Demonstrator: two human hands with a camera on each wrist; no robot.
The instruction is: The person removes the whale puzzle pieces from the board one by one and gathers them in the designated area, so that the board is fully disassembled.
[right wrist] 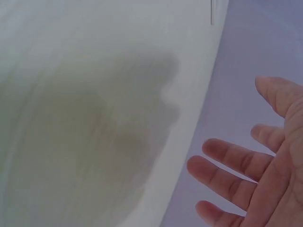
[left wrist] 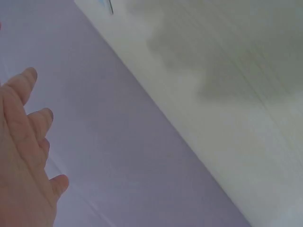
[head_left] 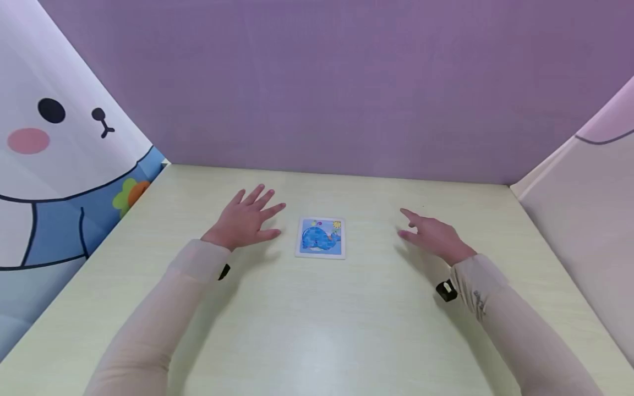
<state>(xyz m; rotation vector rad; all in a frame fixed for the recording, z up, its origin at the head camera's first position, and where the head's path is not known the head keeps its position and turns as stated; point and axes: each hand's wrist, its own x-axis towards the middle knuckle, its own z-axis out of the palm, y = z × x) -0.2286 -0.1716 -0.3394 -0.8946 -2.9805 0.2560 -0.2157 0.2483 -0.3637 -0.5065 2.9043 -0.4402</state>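
Note:
A square picture tile [head_left: 320, 238] with a white border lies flat on the table, showing a blue whale and a yellow sun. To its left, my left hand [head_left: 246, 219] hovers over the tabletop with spread fingers and holds nothing. On the other side my right hand [head_left: 436, 235] is held above the table, fingers pointing toward the tile, with nothing in its grasp. In the left wrist view the left hand [left wrist: 23, 146] shows its palm edge and several fingertips. The right wrist view has the right hand [right wrist: 255, 175] with loosely extended, parted fingers.
The pale wooden table [head_left: 317, 330] ends at a purple back panel [head_left: 337, 88]. On the left stands a fabric side panel [head_left: 59, 165] with a cartoon animal print. A whitish panel [head_left: 584, 209] borders the right side. Both wrists wear black straps.

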